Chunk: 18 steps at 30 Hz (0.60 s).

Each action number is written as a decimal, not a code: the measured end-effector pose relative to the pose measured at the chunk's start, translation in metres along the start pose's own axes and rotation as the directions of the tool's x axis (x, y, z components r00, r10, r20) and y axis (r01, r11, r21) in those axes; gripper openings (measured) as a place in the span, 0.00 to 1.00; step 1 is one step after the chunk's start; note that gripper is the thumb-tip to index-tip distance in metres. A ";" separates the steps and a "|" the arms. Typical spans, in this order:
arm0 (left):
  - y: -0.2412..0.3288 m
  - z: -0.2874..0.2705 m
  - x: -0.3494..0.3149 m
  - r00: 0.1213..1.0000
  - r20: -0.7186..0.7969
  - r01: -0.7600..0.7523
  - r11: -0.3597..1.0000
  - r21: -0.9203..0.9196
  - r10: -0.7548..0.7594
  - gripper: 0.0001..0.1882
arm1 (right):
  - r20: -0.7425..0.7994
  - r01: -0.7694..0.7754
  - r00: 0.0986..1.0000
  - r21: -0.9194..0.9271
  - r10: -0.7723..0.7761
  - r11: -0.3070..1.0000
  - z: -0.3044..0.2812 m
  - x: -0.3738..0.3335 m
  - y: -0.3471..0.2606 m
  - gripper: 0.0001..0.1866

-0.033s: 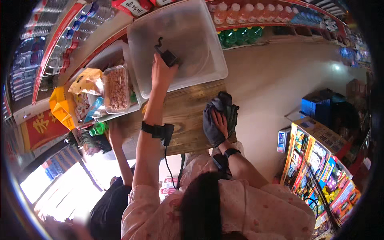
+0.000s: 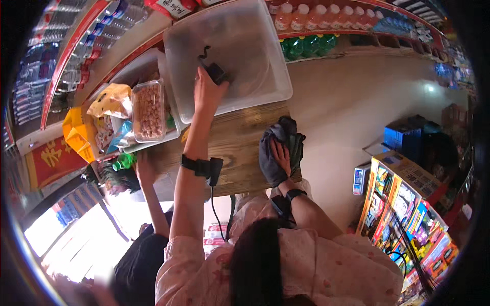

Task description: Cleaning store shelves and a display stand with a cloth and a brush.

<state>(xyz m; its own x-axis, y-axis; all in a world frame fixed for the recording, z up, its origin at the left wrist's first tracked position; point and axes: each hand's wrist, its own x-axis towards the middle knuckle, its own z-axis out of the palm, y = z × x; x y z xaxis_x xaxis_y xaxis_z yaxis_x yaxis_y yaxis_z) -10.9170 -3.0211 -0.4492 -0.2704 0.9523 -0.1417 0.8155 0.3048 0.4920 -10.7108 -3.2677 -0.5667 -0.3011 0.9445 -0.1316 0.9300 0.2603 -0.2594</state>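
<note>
My left hand [image 2: 208, 94] reaches out over a large translucent plastic tub [image 2: 279, 84], its fingers closed around a small black boxy object [image 2: 216, 74]. A short curly black cord [image 2: 205, 52] sticks out from that object's far end; what exactly it is does not show. On the right side of the wooden table [image 2: 235, 145], my right hand [image 2: 280, 154] lies on a bunched dark grey cloth [image 2: 292, 135]. Its fingers are stretched out flat over the cloth. Black bands circle both wrists, and a cable hangs from the left one.
Left of the tub stands a white bin [image 2: 171, 133] with a clear box of brown nuggets [image 2: 149, 112] and snack bags. Another person's hand [image 2: 145, 171] is beside a green bottle [image 2: 124, 161]. Shelves of drinks line the back; a colourful display rack [image 2: 403, 199] stands right.
The other person's hand and the green bottle have shifted slightly left. My two hands keep their places.
</note>
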 end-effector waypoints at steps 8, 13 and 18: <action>0.021 -0.018 -0.089 0.834 -0.509 -0.334 0.929 -0.161 0.212 0.25 | -0.006 -0.011 1.000 -0.070 0.011 0.997 0.006 0.005 0.002 0.31; -0.012 0.031 -0.211 0.980 -0.191 -0.099 0.967 -0.234 0.054 0.24 | 0.125 -0.087 0.988 0.001 0.086 0.996 -0.015 0.037 0.007 0.35; -0.066 0.061 -0.317 0.987 0.091 0.152 0.944 -0.294 -0.130 0.26 | -0.040 -0.042 0.999 -0.301 0.032 0.953 -0.013 0.074 0.012 0.37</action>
<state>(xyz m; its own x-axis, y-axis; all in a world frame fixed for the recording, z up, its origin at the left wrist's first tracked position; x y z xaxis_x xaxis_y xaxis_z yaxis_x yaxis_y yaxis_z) -10.8536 -3.3422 -0.4892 -0.3268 0.9021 -0.2819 0.5782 0.4268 0.6953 -10.7189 -3.1917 -0.5670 -0.2627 0.9595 -0.1017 0.9622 0.2684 0.0463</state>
